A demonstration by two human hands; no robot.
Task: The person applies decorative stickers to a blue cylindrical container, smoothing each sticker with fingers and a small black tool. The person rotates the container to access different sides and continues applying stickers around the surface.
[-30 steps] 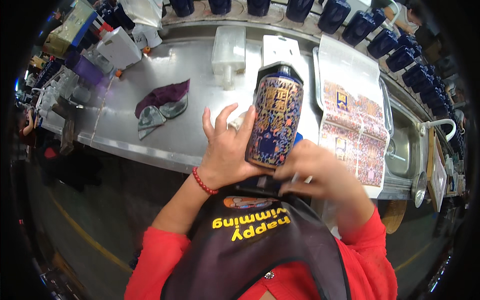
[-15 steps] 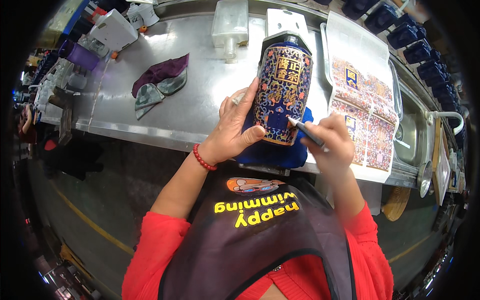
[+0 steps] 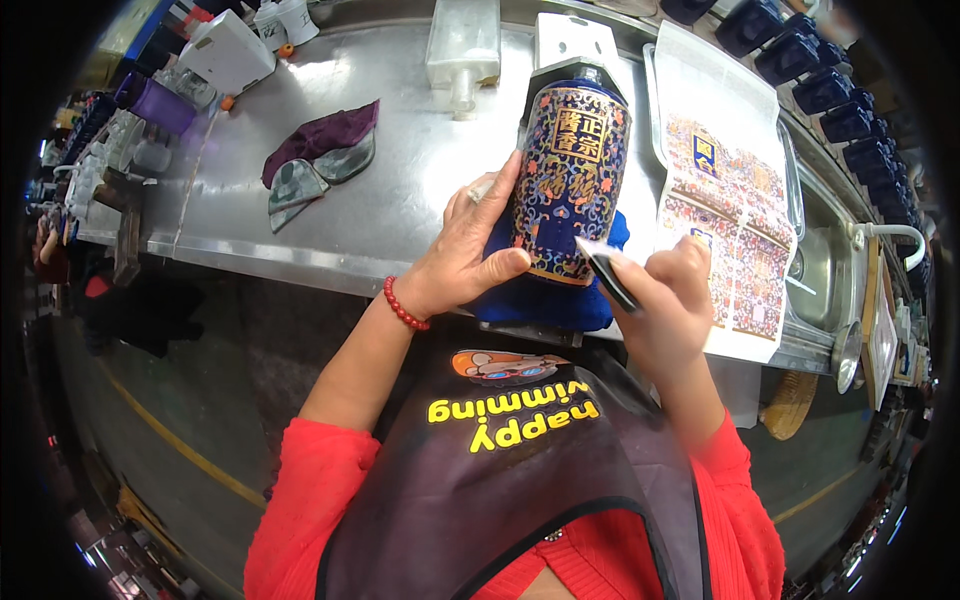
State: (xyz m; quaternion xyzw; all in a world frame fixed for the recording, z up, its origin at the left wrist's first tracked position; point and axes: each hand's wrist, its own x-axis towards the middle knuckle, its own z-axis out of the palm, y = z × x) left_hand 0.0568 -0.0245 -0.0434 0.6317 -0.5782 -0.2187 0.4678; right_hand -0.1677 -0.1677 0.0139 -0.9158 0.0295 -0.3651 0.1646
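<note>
A dark blue bottle (image 3: 568, 185) with a colourful floral pattern and gold characters leans back, its neck pointing away from me. My left hand (image 3: 472, 238) holds it along the left side, with the thumb near the base and the other fingers partly hidden behind. A pale band is on one finger. In my right hand (image 3: 665, 285) is a slim pen-like tool (image 3: 612, 275) with a dark handle and light tip. Its tip meets or nearly meets the lower right of the bottle's front; exact contact cannot be made out. Under the bottle's base lies a blue cloth (image 3: 545, 308).
Patterned decal sheets (image 3: 725, 240) lie on a tray at the right, beside a sink (image 3: 825, 270). A clear bottle (image 3: 463, 50) lies behind. Purple and grey cloth pieces (image 3: 320, 150) rest on the metal table (image 3: 235, 225). Several blue vessels (image 3: 825, 90) line the far right.
My right hand has turned with the tool, which now shows its side more steeply. The bottle has shifted only slightly, and my left hand keeps its hold.
</note>
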